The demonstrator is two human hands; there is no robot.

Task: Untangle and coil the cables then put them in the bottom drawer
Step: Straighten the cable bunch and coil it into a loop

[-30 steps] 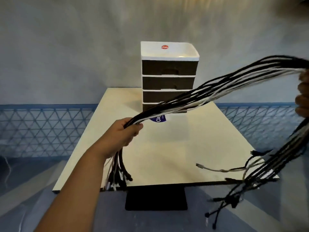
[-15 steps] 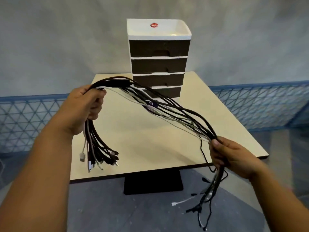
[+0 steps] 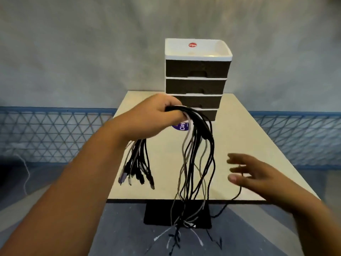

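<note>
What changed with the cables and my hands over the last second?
The right hand let go of the cable bundle, which now hangs from the left hand alone. The left hand kept gripping it. The drawer unit stays shut on the table.

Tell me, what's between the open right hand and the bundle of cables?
In the head view, mostly bare tabletop between the right hand and the cables; one thin black strand trails by the hand.
</note>
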